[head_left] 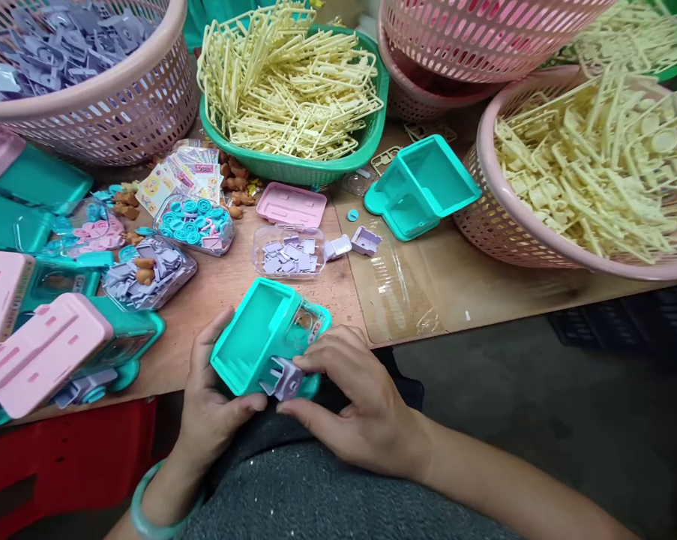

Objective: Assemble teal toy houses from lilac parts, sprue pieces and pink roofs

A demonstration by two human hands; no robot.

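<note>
My left hand grips a teal plastic toy body, a box-like shell with an open hollow facing up, a clear window and a small sticker on its right part. Between thumb and fingers of my right hand is a small purple plastic piece with prongs. It is against the near side of the teal body; whether it is seated there I cannot tell. Just beyond lie a clear tray of flat purple parts, two loose purple pieces and a pink lid.
Another teal body lies at the right on cardboard. A green basket and a pink basket hold cream-coloured parts. At the left are a basket of purple parts, pink-and-teal toys and a tray of small pieces.
</note>
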